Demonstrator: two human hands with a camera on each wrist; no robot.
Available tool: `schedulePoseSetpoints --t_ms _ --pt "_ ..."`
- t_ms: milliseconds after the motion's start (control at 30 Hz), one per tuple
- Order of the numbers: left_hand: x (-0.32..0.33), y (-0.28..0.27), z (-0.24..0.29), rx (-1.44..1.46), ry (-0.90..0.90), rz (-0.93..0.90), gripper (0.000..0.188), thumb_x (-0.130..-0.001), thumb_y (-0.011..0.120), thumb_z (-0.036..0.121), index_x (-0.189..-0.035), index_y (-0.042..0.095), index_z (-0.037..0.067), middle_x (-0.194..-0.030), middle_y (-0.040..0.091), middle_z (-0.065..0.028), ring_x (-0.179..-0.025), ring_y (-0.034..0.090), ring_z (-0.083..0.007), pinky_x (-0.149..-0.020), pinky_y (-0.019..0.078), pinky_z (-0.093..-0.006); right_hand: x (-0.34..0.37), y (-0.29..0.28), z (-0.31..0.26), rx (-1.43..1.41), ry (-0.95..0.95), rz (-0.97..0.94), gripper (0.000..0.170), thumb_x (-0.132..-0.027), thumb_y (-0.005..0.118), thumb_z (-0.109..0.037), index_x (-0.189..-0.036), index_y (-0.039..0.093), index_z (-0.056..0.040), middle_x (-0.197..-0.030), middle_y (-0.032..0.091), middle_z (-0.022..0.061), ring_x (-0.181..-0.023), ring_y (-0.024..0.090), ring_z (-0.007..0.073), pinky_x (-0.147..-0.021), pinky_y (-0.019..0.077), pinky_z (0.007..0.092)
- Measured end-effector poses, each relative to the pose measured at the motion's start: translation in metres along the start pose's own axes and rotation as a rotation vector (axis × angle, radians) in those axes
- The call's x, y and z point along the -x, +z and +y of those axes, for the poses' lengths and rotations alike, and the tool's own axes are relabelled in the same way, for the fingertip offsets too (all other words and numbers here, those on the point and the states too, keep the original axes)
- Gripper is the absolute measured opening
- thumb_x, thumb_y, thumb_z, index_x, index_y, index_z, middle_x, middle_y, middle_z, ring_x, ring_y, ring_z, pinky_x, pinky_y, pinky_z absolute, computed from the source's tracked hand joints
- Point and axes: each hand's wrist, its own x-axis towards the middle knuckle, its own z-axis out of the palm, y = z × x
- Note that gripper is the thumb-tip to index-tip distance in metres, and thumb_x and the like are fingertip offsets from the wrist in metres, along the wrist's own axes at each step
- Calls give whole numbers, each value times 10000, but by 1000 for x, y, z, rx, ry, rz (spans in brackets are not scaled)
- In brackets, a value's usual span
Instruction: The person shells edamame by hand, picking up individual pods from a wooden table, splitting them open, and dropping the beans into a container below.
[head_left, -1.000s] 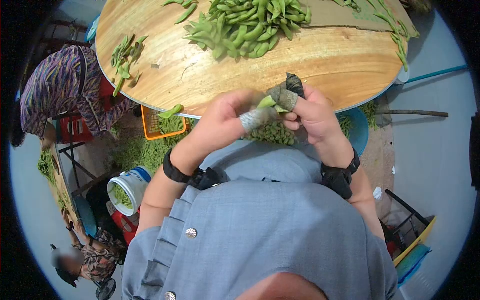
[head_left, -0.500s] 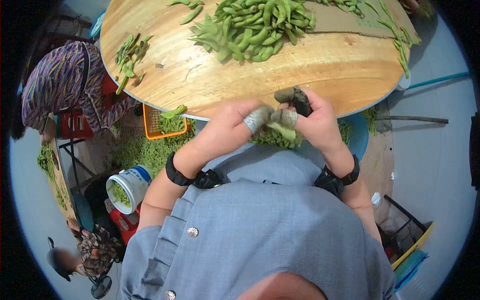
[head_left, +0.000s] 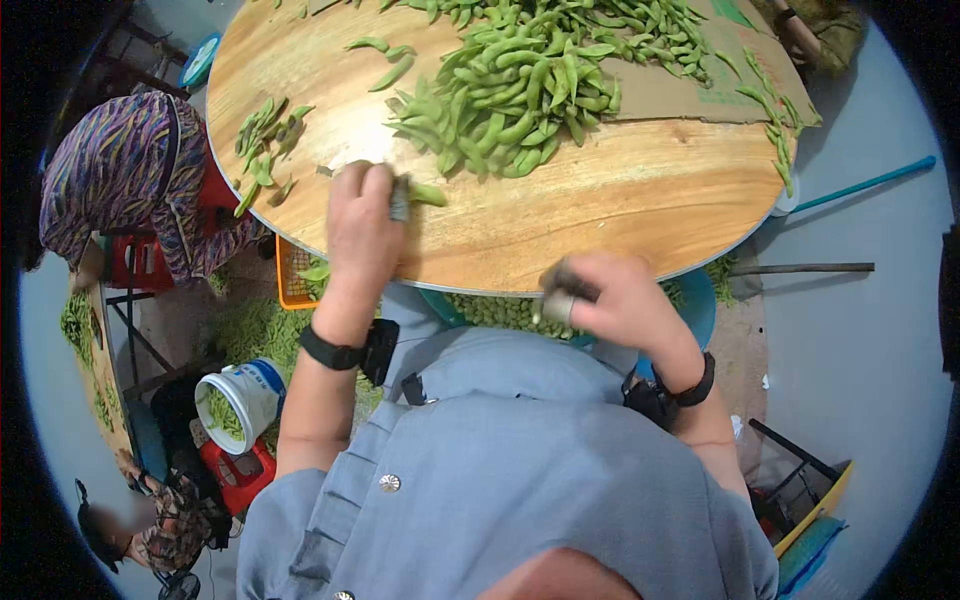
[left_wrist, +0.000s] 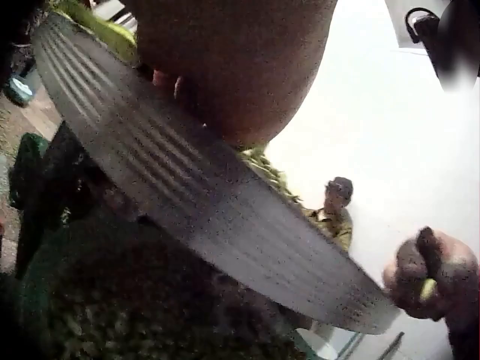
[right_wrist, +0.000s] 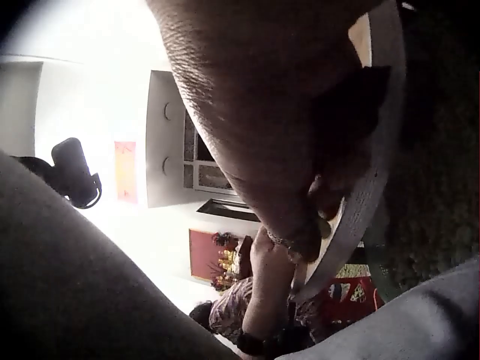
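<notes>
My left hand point(head_left: 365, 225) reaches over the left part of the round wooden table point(head_left: 620, 220), fingers curled down. A green soybean pod point(head_left: 428, 195) sticks out beside its taped thumb; the pod point(left_wrist: 112, 34) also shows next to the hand in the left wrist view. My right hand point(head_left: 615, 295) is at the table's near edge, blurred, with tape on its thumb. Its fingertips pinch a small green bean point(left_wrist: 428, 289), largely hidden by the fingers. Below this hand, shelled beans point(head_left: 505, 312) fill a basin in the lap. A large heap of soybean pods point(head_left: 510, 95) covers the table's middle.
Flattened cardboard point(head_left: 670, 90) lies under pods at the right. Loose pods point(head_left: 265, 150) lie at the table's left. An orange basket point(head_left: 293, 275), a white bucket point(head_left: 240, 395) and a blue basin point(head_left: 700, 310) stand below the table. Other people sit on the left.
The two hands were together over the basin, working a pod. My left hand has moved forward and left onto the table; the right has stayed near the edge. The view has shifted slightly.
</notes>
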Motion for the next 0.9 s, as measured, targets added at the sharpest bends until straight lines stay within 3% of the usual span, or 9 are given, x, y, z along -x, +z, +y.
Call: schedulePoseSetpoints --t_ms 67,100,267,400,600,733,800,867,900 --pt "10 -13 -16 -135 -69 3 176 -772 672 105 -881 565 19 -932 564 -184 -860 546 -377 -744 459 -444 -15 -13 -2 -265 308 225 222 -781 661 -235 -912 655 -56 -756 627 161 -674 622 245 -629 491 359" --pt "17 -22 -26 -217 -136 -12 173 -772 670 101 -878 563 16 -923 565 -185 -865 545 -377 -751 458 -443 -26 -27 -2 -167 338 291 238 -813 646 -259 -922 655 -48 -708 621 155 -625 610 240 -596 477 361" --pt "48 -74 -67 -520 -365 30 247 -748 677 75 -942 549 -5 -1008 547 -195 -947 532 -383 -822 438 -449 -96 -55 30 72 278 674 288 -813 618 -267 -836 599 20 -686 607 199 -630 601 337 -590 464 402" --pt "40 -87 -42 -610 -262 149 458 -692 655 29 -1139 561 -6 -1156 520 -182 -1067 480 -373 -921 386 -433 -119 -55 46 165 233 691 315 -809 616 -284 -830 596 29 -700 612 218 -647 600 369 -599 461 413" --pt "9 -57 37 -126 -35 101 304 -805 617 30 -1105 608 -14 -1065 590 -144 -984 547 -315 -858 440 -369 -72 -21 -12 -105 317 669 236 -774 634 -221 -813 600 9 -655 584 180 -605 573 337 -563 451 388" --pt "-2 -4 77 1052 -389 -343 237 -922 549 102 -1116 611 -20 -987 651 -60 -865 585 -121 -773 477 -269 -46 14 -18 -129 142 489 209 -757 644 -181 -874 615 -10 -679 567 155 -595 562 245 -557 443 381" --pt "-4 -5 85 1182 -576 -367 238 -896 541 80 -1090 617 -35 -963 688 -106 -870 636 -156 -792 498 -285 -41 18 -20 -143 127 457 205 -764 633 -149 -907 608 -5 -680 568 128 -612 578 200 -574 456 388" --pt "1 -7 78 1224 -638 -427 231 -904 542 84 -1089 624 -27 -970 685 -78 -864 628 -132 -783 497 -271 -37 12 -21 -589 344 262 203 -799 605 -133 -959 592 -9 -676 571 66 -604 577 146 -534 469 341" --pt "4 -8 75 1269 -698 -486 224 -912 543 88 -1089 630 -19 -977 682 -51 -858 619 -108 -775 497 -258 -34 3 -28 -712 485 125 298 -841 559 -113 -1124 551 -17 -759 586 19 -601 556 83 -490 472 260"
